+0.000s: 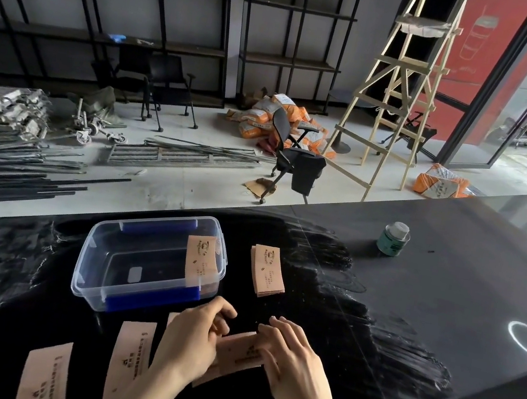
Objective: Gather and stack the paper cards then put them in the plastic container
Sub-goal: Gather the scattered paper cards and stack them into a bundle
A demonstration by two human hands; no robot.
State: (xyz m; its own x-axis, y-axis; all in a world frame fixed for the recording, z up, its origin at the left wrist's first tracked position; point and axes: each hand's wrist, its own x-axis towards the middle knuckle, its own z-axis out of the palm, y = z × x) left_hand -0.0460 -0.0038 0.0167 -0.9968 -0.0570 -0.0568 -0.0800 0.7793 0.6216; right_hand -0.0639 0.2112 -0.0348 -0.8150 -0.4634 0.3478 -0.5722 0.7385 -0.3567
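A clear plastic container with blue handle clips stands on the black table, left of centre. One tan paper card leans inside its right wall. A small stack of cards lies to the container's right. My left hand and my right hand both press on a card flat on the table near me, gripping its two ends. Two more cards lie at the lower left: one card beside my left wrist and another card at the frame's bottom.
A green tin with a white cap stands at the table's far right. The table's far edge runs diagonally. Beyond it are an office chair, a wooden ladder, metal rods on the floor and orange sacks.
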